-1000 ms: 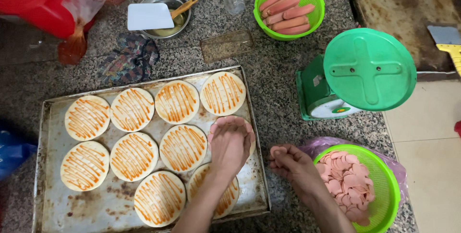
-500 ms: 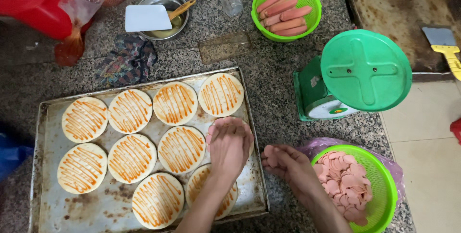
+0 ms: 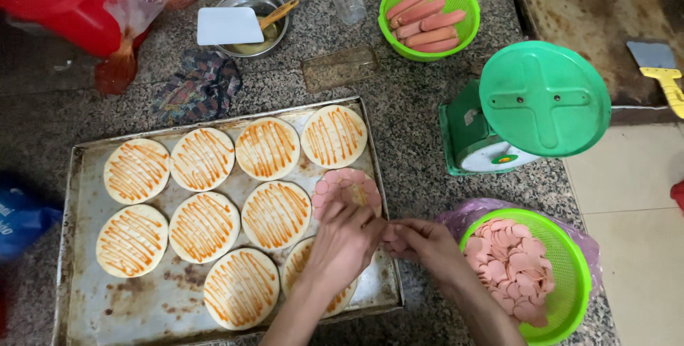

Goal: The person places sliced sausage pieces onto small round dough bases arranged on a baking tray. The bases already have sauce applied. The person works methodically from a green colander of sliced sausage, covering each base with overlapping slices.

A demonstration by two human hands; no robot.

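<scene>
Green basket (image 3: 570, 246) holds sausage slices (image 3: 509, 264); another (image 3: 467, 4), whole sausages (image 3: 424, 18).

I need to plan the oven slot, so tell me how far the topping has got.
Done: all nine dough rounds on the baking tray carry orange sauce stripes. In hand: the left hand and right hand meet beside the one round covered with sausage slices. Left: eight rounds bare of slices; the green basket of slices is well filled.

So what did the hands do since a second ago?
The left hand slid back off the dough round topped with pink sausage slices, uncovering it, and met the right hand at the tray's edge. The other rounds, green bowls and scale stayed put.
</scene>
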